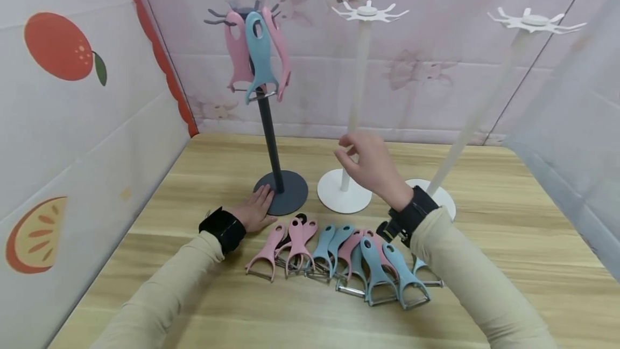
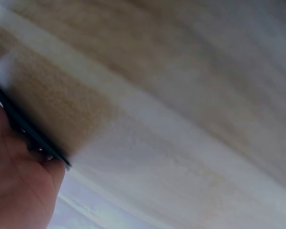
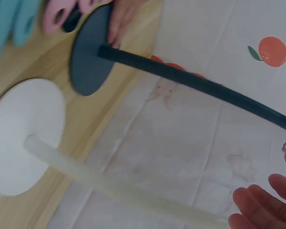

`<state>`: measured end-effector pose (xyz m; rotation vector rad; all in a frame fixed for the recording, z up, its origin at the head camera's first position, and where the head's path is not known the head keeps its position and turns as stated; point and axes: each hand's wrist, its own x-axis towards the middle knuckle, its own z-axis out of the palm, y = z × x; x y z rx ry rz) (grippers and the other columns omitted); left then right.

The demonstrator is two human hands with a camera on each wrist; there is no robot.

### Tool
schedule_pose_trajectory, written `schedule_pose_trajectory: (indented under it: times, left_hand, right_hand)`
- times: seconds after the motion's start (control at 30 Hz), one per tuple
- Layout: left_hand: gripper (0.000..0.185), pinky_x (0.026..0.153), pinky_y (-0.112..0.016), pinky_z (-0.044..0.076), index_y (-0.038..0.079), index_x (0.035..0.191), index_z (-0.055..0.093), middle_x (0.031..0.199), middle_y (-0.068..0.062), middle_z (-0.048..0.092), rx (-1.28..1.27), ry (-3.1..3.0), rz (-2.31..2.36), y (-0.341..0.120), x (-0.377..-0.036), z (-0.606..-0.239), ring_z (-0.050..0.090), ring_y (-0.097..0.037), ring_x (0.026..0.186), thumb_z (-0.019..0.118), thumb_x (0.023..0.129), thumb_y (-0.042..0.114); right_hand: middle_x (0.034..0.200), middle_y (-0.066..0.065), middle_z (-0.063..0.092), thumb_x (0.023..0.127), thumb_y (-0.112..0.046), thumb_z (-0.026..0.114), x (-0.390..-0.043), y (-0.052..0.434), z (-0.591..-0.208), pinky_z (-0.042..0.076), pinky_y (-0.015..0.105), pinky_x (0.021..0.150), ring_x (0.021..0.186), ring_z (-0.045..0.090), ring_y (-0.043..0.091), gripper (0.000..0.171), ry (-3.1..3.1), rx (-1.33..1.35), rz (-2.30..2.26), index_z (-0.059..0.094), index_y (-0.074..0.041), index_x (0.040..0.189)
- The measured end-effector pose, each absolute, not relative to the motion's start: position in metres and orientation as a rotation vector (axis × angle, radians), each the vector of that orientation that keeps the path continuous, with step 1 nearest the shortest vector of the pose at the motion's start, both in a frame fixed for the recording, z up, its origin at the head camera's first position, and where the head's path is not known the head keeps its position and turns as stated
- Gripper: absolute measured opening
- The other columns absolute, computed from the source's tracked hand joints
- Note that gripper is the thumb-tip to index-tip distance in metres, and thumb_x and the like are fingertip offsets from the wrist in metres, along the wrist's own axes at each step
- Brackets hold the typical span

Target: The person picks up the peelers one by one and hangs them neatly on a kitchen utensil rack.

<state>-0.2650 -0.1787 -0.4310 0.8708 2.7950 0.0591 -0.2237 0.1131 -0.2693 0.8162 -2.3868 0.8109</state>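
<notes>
My left hand (image 1: 253, 211) lies with its fingers pressed flat on the round base (image 1: 294, 194) of a dark grey stand; in the left wrist view the hand (image 2: 21, 183) is at the thin edge of that base. Pink peelers (image 1: 238, 50) and a blue peeler (image 1: 260, 50) hang from the hooks at the top of this stand. My right hand (image 1: 372, 163) is raised in front of the middle white stand's pole (image 1: 359, 79), holding nothing. Its fingers (image 3: 262, 202) are loosely bent in the right wrist view.
Several pink and blue peelers (image 1: 375, 265) lie in a row on the wooden table (image 1: 203, 295), with a black one (image 1: 301, 218) partly covered. Another white stand (image 1: 477, 117) stands at the right, its hooks bare. Printed cloth walls (image 1: 290, 123) enclose the table.
</notes>
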Motion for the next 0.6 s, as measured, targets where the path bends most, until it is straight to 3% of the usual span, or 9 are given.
schedule_pose_trajectory:
  times: [0.43,0.6]
  left_hand:
    - [0.067,0.107,-0.045,0.015,-0.014,0.138,0.018,0.144,-0.033,0.008,0.857,2.793,0.03,-0.18,-0.263,-0.431,0.006,-0.042,0.134,0.041,0.097,0.034]
    - [0.068,0.107,-0.045,0.015,-0.013,0.138,0.018,0.145,-0.032,0.008,0.871,2.792,0.027,-0.181,-0.266,-0.434,0.006,-0.042,0.134,0.041,0.096,0.034]
  right_hand:
    - [0.08,0.013,0.065,0.084,-0.011,0.063,-0.201,0.18,-0.322,0.051,0.035,0.059,0.068,0.062,0.023,0.014,-2.745,0.597,0.592,0.063,0.002,0.089]
    - [0.066,0.006,0.059,0.08,-0.01,0.066,-0.187,0.203,-0.343,0.044,0.029,0.048,0.053,0.052,0.013,0.011,-2.827,0.55,0.477,0.062,-0.001,0.077]
